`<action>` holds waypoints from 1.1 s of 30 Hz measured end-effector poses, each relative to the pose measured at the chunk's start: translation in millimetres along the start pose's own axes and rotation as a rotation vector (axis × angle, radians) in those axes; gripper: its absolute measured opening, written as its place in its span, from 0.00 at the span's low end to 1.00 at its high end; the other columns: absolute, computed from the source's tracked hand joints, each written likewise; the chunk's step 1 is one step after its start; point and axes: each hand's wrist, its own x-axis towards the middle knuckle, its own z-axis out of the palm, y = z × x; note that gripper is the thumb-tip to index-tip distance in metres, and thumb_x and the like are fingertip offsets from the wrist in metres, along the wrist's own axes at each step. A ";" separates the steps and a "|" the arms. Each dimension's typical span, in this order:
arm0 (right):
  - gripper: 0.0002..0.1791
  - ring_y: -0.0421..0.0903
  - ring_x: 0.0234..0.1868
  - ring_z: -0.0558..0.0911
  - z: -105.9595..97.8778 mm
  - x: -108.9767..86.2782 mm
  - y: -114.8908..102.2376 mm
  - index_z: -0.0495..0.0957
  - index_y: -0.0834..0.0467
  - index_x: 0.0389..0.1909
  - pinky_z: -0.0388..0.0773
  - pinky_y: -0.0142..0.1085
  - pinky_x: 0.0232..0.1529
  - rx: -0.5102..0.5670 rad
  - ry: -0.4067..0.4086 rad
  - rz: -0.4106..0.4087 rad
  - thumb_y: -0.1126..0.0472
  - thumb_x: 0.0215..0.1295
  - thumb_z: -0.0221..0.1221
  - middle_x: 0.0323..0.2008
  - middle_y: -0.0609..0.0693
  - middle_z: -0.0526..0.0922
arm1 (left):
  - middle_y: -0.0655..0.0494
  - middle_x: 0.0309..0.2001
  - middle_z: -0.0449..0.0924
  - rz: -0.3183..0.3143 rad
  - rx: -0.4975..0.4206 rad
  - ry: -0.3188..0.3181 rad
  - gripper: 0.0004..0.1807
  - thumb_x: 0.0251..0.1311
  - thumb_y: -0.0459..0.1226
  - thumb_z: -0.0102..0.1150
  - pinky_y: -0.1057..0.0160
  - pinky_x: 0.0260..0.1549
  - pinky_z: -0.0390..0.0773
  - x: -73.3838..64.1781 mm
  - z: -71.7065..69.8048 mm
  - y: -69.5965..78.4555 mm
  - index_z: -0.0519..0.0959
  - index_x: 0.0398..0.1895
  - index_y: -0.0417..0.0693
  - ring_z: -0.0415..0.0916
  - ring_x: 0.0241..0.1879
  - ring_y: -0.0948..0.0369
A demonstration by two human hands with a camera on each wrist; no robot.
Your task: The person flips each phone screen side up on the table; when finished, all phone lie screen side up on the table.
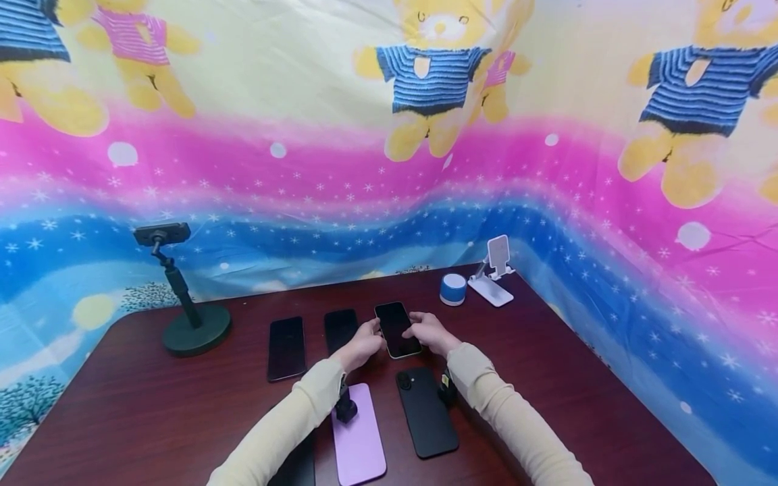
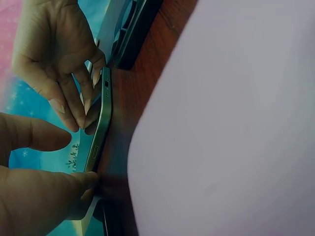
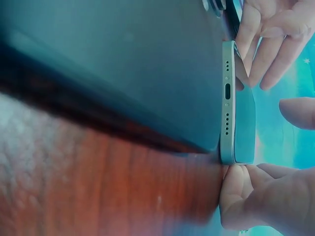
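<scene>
A smartphone (image 1: 398,329) with a dark screen and pale green frame lies face up between both hands. Its bottom edge with the charging port (image 3: 228,92) shows in the right wrist view. My left hand (image 1: 365,345) holds the phone's left edge; in the left wrist view its thumb (image 2: 47,135) is lifted off the phone. At the opposite edge my right hand (image 1: 431,331) holds with curled fingers (image 3: 234,189), its thumb (image 3: 298,112) apart above the screen. Undersides of the fingers are partly hidden.
Nearer me lie a purple phone (image 1: 360,439) and a black phone (image 1: 428,415), backs up. Two dark phones, one (image 1: 286,348) farther left and one (image 1: 340,327) beside my left hand, lie there. Behind stand a green stand (image 1: 196,331), a blue-white cylinder (image 1: 452,290) and a white phone stand (image 1: 494,291).
</scene>
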 end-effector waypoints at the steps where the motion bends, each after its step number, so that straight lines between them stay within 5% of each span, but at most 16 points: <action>1: 0.37 0.61 0.68 0.65 0.1 0.3 0.2 0.57 0.67 0.70 0.66 0.58 0.63 -0.004 -0.003 -0.003 0.69 0.60 0.57 0.70 0.64 0.61 | 0.27 0.72 0.42 0.002 0.009 -0.002 0.44 0.45 0.17 0.43 0.45 0.69 0.54 -0.3 -0.4 0.2 0.42 0.70 0.20 0.44 0.71 0.36; 19: 0.40 0.61 0.68 0.64 -0.2 3.9 0.0 0.54 0.68 0.71 0.65 0.59 0.64 -0.010 -0.063 -0.022 0.69 0.58 0.58 0.71 0.64 0.58 | 0.28 0.72 0.45 -0.022 0.022 0.007 0.43 0.47 0.18 0.45 0.45 0.68 0.57 -2.1 1.7 4.2 0.43 0.70 0.21 0.51 0.71 0.41; 27: 0.39 0.61 0.69 0.62 0.0 1.0 0.3 0.53 0.66 0.72 0.63 0.60 0.65 -0.018 -0.078 -0.012 0.68 0.60 0.57 0.72 0.63 0.57 | 0.28 0.72 0.45 -0.046 0.024 0.035 0.42 0.48 0.20 0.47 0.44 0.69 0.54 -4.0 0.6 2.8 0.45 0.70 0.21 0.45 0.72 0.40; 33: 0.39 0.61 0.68 0.63 -2.0 2.0 1.9 0.53 0.67 0.72 0.62 0.59 0.65 0.004 -0.069 -0.009 0.69 0.60 0.57 0.71 0.63 0.58 | 0.29 0.68 0.58 -0.002 -0.013 -0.022 0.37 0.50 0.19 0.46 0.43 0.68 0.56 -6.8 -3.0 4.5 0.52 0.68 0.22 0.56 0.69 0.40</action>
